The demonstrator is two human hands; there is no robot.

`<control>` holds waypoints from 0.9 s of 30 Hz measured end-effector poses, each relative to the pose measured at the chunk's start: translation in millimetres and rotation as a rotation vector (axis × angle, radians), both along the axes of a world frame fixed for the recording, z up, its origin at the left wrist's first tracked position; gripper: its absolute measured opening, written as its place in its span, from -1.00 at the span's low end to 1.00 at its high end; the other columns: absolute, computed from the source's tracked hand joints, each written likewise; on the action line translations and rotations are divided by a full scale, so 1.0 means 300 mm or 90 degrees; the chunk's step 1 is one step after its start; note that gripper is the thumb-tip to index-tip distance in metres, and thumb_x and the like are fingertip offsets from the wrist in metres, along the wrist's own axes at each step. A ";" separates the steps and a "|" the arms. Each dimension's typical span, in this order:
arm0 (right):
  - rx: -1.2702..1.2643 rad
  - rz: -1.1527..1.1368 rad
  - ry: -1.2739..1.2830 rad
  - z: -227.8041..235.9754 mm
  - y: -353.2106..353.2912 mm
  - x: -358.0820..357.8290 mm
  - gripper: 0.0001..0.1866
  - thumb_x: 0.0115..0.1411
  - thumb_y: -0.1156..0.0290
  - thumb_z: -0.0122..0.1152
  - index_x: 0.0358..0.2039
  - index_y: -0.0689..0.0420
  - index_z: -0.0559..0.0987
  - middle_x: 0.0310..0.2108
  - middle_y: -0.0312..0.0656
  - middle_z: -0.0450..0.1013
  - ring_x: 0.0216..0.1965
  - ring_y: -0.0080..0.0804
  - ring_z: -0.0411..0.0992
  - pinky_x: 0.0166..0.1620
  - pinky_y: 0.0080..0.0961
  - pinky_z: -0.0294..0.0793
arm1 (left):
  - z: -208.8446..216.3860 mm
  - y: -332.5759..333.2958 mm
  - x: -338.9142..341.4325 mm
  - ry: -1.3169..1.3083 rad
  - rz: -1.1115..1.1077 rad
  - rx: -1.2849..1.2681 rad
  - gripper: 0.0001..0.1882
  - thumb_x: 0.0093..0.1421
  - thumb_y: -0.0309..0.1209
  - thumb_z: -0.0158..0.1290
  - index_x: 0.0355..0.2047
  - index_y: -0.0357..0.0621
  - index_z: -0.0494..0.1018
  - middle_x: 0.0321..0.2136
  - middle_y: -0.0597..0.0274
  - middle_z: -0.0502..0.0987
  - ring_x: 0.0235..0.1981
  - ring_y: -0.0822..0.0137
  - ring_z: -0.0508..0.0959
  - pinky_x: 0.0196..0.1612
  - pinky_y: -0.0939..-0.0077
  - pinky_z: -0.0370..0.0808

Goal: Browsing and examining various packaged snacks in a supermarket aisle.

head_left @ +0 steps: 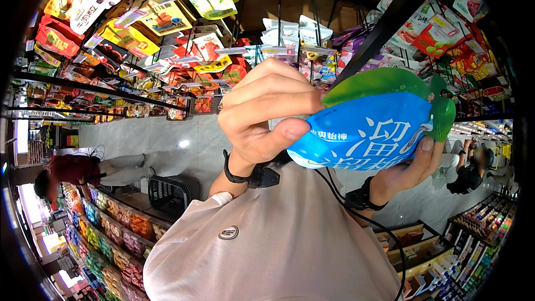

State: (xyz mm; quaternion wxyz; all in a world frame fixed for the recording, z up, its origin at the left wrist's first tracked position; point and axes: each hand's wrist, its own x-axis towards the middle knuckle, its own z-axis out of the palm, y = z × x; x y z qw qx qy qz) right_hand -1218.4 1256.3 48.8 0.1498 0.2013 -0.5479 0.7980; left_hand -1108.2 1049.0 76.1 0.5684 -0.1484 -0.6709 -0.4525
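Your left hand (259,106) pinches one end of a glossy blue-and-green plastic pouch (368,125); your right hand (409,174) grips the other end.

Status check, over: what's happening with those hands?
Left hand: pinching left edge of shiny blue plastic pouch with green leaves. Right hand: gripping its right end. Straight black bar beyond; nothing visibly blocking.

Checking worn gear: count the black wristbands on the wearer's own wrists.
2: one black wristband just behind the left hand, another black wristband just behind the right hand.
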 end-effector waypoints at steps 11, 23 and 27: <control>0.048 -0.039 0.058 -0.024 0.011 -0.005 -0.52 0.36 0.34 0.11 0.15 0.45 0.52 -0.03 0.02 0.57 -0.12 -0.43 0.52 -0.02 -0.51 0.50 | 0.000 0.004 0.005 0.015 0.022 -0.022 -0.72 0.25 -0.30 0.28 -0.30 -0.35 0.66 -0.39 0.09 0.68 -0.37 0.18 0.62 -0.29 0.34 0.53; 0.080 -0.022 0.041 -0.040 0.020 -0.007 -0.53 0.36 0.33 0.09 0.12 0.46 0.53 -0.07 -0.02 0.58 -0.17 -0.48 0.53 -0.10 -0.58 0.49 | 0.004 0.001 0.013 0.015 0.053 -0.043 -0.73 0.25 -0.31 0.27 -0.32 -0.35 0.67 -0.40 0.09 0.67 -0.37 0.17 0.62 -0.30 0.34 0.54; 0.072 -0.024 0.047 -0.038 0.015 -0.009 -0.54 0.36 0.33 0.09 0.12 0.45 0.53 -0.07 -0.03 0.59 -0.16 -0.48 0.53 -0.10 -0.58 0.49 | 0.014 0.001 0.016 0.021 0.140 -0.094 -0.75 0.22 -0.31 0.29 -0.34 -0.31 0.68 -0.41 0.14 0.68 -0.40 0.19 0.61 -0.33 0.40 0.53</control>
